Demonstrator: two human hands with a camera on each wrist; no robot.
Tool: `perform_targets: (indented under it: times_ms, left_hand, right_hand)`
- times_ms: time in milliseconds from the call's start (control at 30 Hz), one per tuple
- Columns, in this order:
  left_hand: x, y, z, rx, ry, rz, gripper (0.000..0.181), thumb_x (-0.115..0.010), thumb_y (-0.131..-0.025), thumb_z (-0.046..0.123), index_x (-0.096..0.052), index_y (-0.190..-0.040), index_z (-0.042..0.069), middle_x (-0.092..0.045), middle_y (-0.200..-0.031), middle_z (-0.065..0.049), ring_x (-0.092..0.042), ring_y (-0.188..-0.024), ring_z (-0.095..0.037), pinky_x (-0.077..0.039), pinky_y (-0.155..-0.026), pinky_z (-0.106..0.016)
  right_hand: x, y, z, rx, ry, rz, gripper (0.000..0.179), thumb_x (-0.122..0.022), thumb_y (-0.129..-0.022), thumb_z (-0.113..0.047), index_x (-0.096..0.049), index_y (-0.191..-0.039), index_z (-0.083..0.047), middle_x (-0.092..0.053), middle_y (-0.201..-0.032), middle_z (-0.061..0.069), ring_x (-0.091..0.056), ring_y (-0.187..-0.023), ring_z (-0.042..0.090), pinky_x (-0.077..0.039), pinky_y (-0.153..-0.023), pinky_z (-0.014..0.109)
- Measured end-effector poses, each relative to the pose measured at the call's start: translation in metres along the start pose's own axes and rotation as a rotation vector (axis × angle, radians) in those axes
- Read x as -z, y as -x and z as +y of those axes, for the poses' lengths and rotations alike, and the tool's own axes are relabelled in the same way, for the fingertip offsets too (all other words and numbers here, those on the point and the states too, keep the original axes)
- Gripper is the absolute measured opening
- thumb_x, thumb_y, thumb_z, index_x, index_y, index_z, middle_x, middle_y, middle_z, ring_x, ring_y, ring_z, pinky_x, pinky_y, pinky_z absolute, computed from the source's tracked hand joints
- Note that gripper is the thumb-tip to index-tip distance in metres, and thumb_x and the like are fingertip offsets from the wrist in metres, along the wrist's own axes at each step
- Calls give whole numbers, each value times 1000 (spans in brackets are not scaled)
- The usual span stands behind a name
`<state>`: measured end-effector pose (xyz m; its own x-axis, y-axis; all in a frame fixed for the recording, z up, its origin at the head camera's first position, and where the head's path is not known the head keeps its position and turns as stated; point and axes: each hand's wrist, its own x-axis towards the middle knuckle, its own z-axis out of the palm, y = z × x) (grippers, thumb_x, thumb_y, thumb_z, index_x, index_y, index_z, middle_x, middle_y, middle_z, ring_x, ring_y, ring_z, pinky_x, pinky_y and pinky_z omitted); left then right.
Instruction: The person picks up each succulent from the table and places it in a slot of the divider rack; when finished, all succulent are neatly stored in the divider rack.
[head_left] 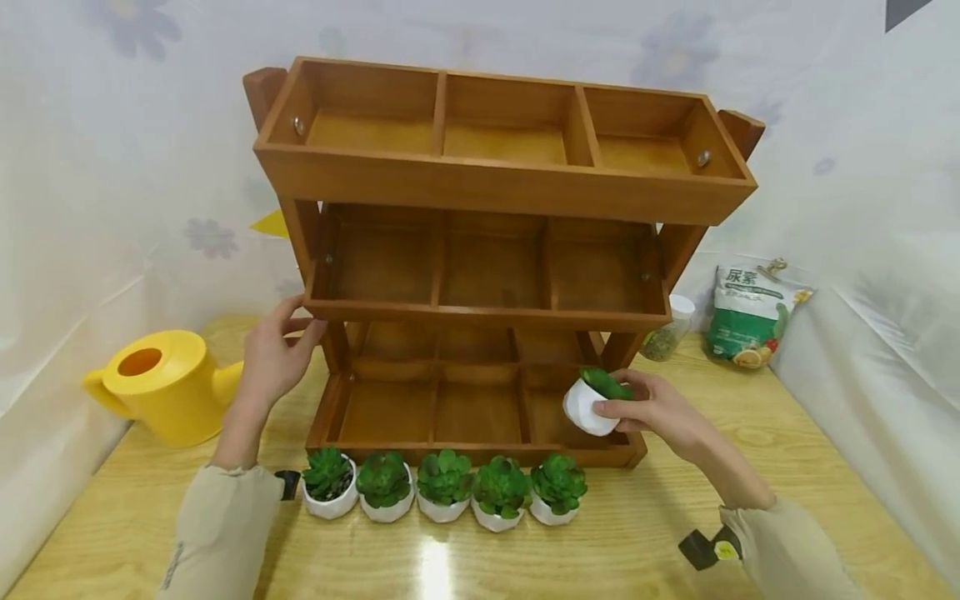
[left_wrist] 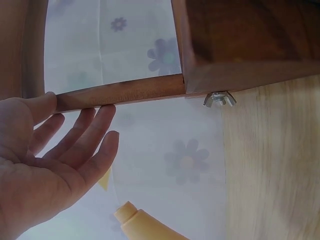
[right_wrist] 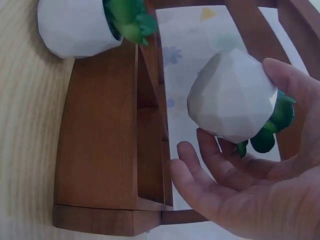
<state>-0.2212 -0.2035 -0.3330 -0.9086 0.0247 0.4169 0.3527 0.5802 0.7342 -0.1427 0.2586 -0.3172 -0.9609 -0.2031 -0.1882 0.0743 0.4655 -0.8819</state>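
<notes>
My right hand (head_left: 660, 408) pinches a white faceted pot with a green succulent (head_left: 585, 407), tilted, over the bottom right compartment of the brown wooden shelf (head_left: 487, 312). In the right wrist view, thumb and fingers grip the white pot (right_wrist: 230, 97), its base facing the camera and leaves poking out behind. At the shelf's left side, my left hand (head_left: 276, 354) holds the upright of the frame. The left wrist view shows thumb and fingertips on the wooden side bar (left_wrist: 125, 94). Several potted succulents (head_left: 444, 483) stand in a row before the shelf.
A yellow watering can (head_left: 168, 387) stands left of the shelf. To the right are a lidded clear jar (head_left: 667, 329) and a green-and-white bag (head_left: 750, 317) closed with a clip. The shelf's tiers have divided compartments; its top tray (head_left: 502, 179) overhangs the lower ones.
</notes>
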Motion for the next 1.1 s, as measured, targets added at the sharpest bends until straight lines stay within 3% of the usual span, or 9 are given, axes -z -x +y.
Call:
perform_targets:
  times_ms: [267, 433, 767, 967, 1100]
  left_hand:
    - [0, 1, 2, 7, -5, 3, 47, -52, -100, 26, -45, -141, 4, -52, -133, -27, -60, -105, -46, -52, -83, -56]
    - [0, 2, 2, 6, -7, 5, 47, -53, -99, 26, -46, -140, 4, -52, -133, -27, -60, -106, -45, -52, -82, -56]
    - [-1, 2, 1, -10, -10, 16, 45, -54, -99, 25, -48, -138, 4, -53, -132, -26, -60, -106, -45, -52, -81, -56]
    - [0, 2, 1, -12, -3, 15, 44, -54, -99, 25, -49, -137, 4, -52, -132, -26, -60, -107, -45, -52, -82, -56]
    - [-1, 2, 1, -4, -3, 13, 45, -54, -99, 25, -48, -138, 4, -52, -133, -25, -59, -108, -44, -52, -83, -56]
  right_hand:
    - [-2, -31, -5, -40, 135, -2, 76, -71, -85, -33, -38, -139, 8, -55, -123, 21, -62, -98, 21, -55, -84, 40]
    - [-5, -49, -4, -68, 251, -3, 79, -72, -82, -42, -43, -135, 9, -56, -122, 20, -63, -95, 23, -56, -78, 39]
    - [-16, -75, -7, -98, 471, -52, 93, -76, -74, -49, -40, -141, 5, -52, -132, 23, -62, -95, 26, -55, -75, 39]
    - [-18, -86, -11, -40, 634, -101, 89, -74, -74, -51, -47, -138, 4, -50, -137, 22, -53, -116, 37, -50, -89, 47]
    - [-20, -90, -11, -21, 687, -135, 88, -75, -72, -49, -48, -138, 2, -50, -137, 20, -47, -124, 39, -45, -97, 51]
